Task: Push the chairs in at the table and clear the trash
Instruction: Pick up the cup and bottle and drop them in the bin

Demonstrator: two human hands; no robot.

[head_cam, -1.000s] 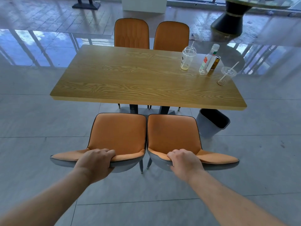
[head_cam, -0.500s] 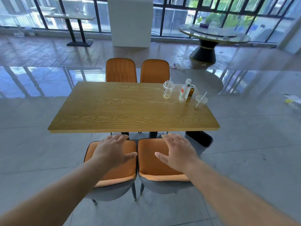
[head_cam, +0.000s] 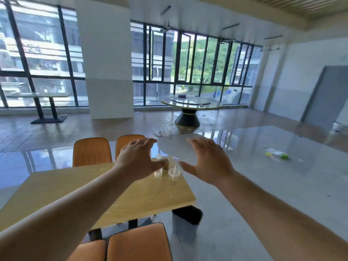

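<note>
Both hands are hovering open and gripping nothing: left hand [head_cam: 138, 161], right hand [head_cam: 209, 162]. Between and just beyond them, the lidded plastic cup [head_cam: 174, 173] and blurred bottle [head_cam: 158, 167] are standing upright, nearer the left thumb.

Both arms reach forward, left hand [head_cam: 138, 160] and right hand [head_cam: 209, 162] spread, empty, palms down.

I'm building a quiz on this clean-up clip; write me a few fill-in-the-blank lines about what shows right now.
1. Both hands, the left hand and the right hand, are open and hold ____.
2. The clear plastic cups stand on the ____ rectangular table.
3. The dark grey waste bin stands on the ____, by the table's corner.
4. The padded chairs are ____ in colour.

Missing words: nothing; wooden; floor; orange
</note>
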